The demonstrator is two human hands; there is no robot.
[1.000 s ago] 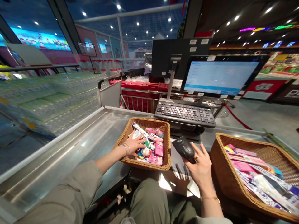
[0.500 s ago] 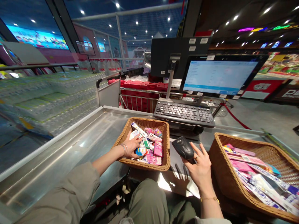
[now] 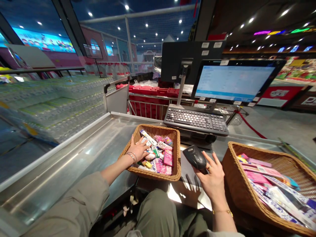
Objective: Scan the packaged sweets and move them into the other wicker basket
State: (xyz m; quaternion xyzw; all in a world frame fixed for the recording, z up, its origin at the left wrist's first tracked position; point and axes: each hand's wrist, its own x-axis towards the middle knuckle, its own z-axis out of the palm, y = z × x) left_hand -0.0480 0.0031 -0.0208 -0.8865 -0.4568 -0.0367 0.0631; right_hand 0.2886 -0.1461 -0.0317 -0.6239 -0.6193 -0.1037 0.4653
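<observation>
My left hand [image 3: 138, 150] reaches over the near left part of a wicker basket [image 3: 178, 154], fingers spread on the small packets inside. Around it lie a Dove packet [image 3: 165, 145], a pink box [image 3: 168, 157], a green-and-white packet [image 3: 155, 151] and a yellow piece [image 3: 147, 164]. What sits under the palm is hidden. To the right of this basket, my right hand [image 3: 212, 172] holds a black barcode scanner [image 3: 195, 157] above the counter. Its thumb and palm are at the scanner's grip while some fingers stand out loosely.
A second wicker basket [image 3: 230, 177] with pink and white-blue packages stands at the right. Behind the scanner are a keyboard [image 3: 195, 118] and a lit monitor [image 3: 233, 82]. The metal counter [image 3: 98, 144] has a raised left edge, with stacked bottles [image 3: 61, 98] beyond it.
My left hand has shifted slightly up and left in the basket. The blue round item by its fingers no longer shows; a yellow piece does. My right hand keeps holding the scanner.
</observation>
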